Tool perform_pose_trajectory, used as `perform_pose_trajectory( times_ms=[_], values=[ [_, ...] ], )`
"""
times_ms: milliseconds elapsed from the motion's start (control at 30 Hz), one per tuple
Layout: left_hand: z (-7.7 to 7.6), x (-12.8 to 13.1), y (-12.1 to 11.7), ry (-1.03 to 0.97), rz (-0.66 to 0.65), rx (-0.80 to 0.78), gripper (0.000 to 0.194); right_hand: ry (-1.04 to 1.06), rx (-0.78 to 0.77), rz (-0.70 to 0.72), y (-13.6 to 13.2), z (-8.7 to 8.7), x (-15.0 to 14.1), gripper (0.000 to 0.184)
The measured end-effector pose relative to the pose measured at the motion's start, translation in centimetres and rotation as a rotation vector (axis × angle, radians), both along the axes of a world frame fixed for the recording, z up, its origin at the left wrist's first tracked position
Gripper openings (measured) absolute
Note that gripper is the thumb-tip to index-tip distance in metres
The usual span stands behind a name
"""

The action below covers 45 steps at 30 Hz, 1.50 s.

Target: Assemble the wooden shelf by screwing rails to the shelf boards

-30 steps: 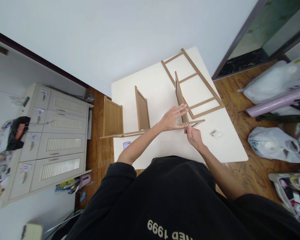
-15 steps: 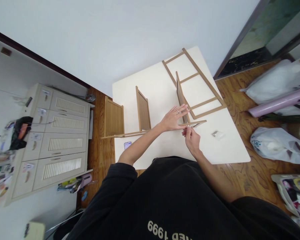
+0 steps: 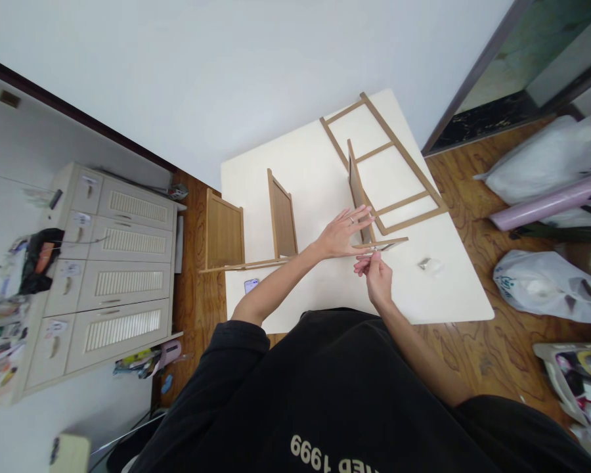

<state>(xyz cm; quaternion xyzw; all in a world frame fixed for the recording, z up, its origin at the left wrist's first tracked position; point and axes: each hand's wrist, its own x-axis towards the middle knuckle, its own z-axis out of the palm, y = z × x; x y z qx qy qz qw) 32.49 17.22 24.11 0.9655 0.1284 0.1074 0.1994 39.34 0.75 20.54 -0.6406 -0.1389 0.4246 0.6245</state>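
Observation:
My left hand (image 3: 343,234) has its fingers spread against an upright wooden shelf board (image 3: 357,184), with the thumb along the wooden side rail (image 3: 391,242) at the board's lower end. My right hand (image 3: 378,274) is just below that rail, thumb and fingers pinched together near a small shiny fitting. Whatever is between those fingertips is too small to make out. Toward the left, two more wooden panels, a middle one (image 3: 283,217) and an end one (image 3: 225,230), stand up from the same long side piece.
A ladder-like wooden frame (image 3: 404,157) lies flat on the white table (image 3: 320,295) at the back right. A small clear plastic bag (image 3: 431,265) is right of my hands, and a phone (image 3: 251,286) lies at the left. White bags (image 3: 546,286) sit on the floor at right.
My right hand has shifted slightly left and down from the rail, its fingers a little more extended. My left hand stays in place against the board.

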Motion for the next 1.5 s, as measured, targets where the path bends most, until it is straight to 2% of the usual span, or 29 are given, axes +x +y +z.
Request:
perform_pose_trajectory(
  times_ms=[133, 267, 367, 467, 567, 667, 800, 867, 967, 1067, 1200, 1400, 1500],
  values=[
    [0.0, 0.0, 0.0, 0.016, -0.005, 0.010, 0.078, 0.363, 0.068, -0.022, 0.4, 0.9, 0.2, 0.051],
    [0.2, 0.1, -0.1, 0.028, -0.003, 0.034, 0.077, 0.723, 0.141, 0.028, 0.3, 2.5, 1.6, 0.036],
    [0.2, 0.1, -0.1, 0.030, -0.003, 0.039, 0.078, 0.971, 0.249, 0.030, 0.0, 3.6, 2.7, 0.035],
    [0.1, 0.0, -0.1, 0.035, -0.003, 0.043, 0.078, 1.074, 0.318, -0.021, -0.2, 4.3, 3.3, 0.038],
    [0.1, 0.0, -0.1, 0.034, 0.000, 0.042, 0.080, 1.033, 0.287, -0.009, -0.1, 4.4, 3.1, 0.031],
    [0.0, 0.0, -0.1, 0.018, 0.005, 0.038, 0.078, 0.928, 0.240, 0.044, 0.0, 4.0, 2.7, 0.025],
    [-0.3, 0.0, 0.1, -0.016, -0.002, 0.024, 0.075, 0.690, 0.202, 0.122, 0.0, 2.9, 2.2, 0.028],
    [-0.4, -0.1, 0.1, -0.023, -0.008, 0.015, 0.076, 0.475, 0.127, 0.175, -0.2, 2.2, 2.3, 0.040],
    [-0.4, -0.1, 0.1, -0.019, -0.003, 0.011, 0.077, 0.023, 0.011, 0.282, -0.9, 1.5, 2.8, 0.058],
    [-0.3, -0.1, 0.0, -0.012, 0.002, 0.025, 0.077, -0.371, -0.035, 0.421, -1.7, 1.4, 3.8, 0.056],
    [-0.4, 0.0, -0.1, -0.024, -0.001, 0.042, 0.078, -0.685, -0.138, 0.547, -1.6, 1.7, 5.5, 0.052],
    [-0.3, 0.0, -0.1, -0.022, -0.004, 0.037, 0.082, -1.158, -0.275, 0.534, -0.6, 2.2, 6.6, 0.055],
    [-0.2, 0.0, -0.2, -0.017, 0.001, 0.040, 0.081, -1.312, -0.324, 0.521, -0.7, 2.2, 6.2, 0.057]
  ],
)
